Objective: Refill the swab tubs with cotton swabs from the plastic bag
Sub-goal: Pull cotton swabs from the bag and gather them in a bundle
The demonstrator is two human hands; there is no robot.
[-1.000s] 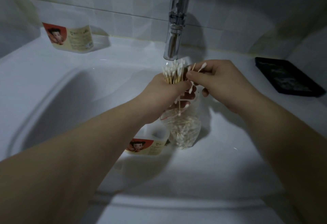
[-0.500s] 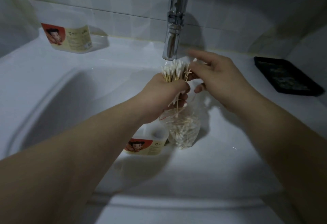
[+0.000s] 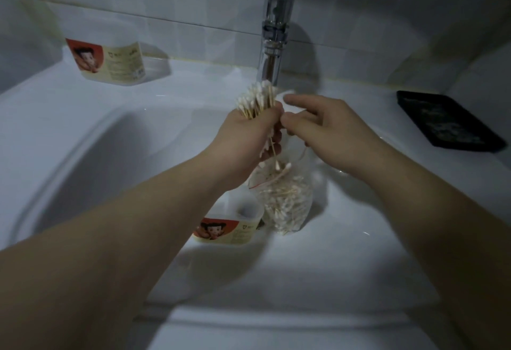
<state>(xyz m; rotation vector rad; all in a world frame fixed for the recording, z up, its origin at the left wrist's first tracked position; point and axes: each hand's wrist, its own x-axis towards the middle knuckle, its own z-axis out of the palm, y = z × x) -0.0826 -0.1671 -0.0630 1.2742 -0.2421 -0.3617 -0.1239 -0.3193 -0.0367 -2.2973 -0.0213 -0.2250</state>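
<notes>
Cotton swabs [image 3: 257,100]: bundle upright at frame centre, gripped in the curled left hand [image 3: 249,132], white tips just below the faucet [image 3: 272,42]. Right hand [image 3: 320,125]: fingers loosely spread, index straight near the tips, thumb touching the left fingers. Plastic bag [image 3: 286,200] hangs under the left hand, part-full, its bottom beside the swab tub [image 3: 229,229] in the sink [image 3: 83,134]. Second tub [image 3: 107,59] upper left; black tray [image 3: 448,123] right.

Near swab tub [image 3: 243,228] half hidden behind left forearm [image 3: 138,225]; right hand [image 3: 318,125] fingertips blurred.
</notes>
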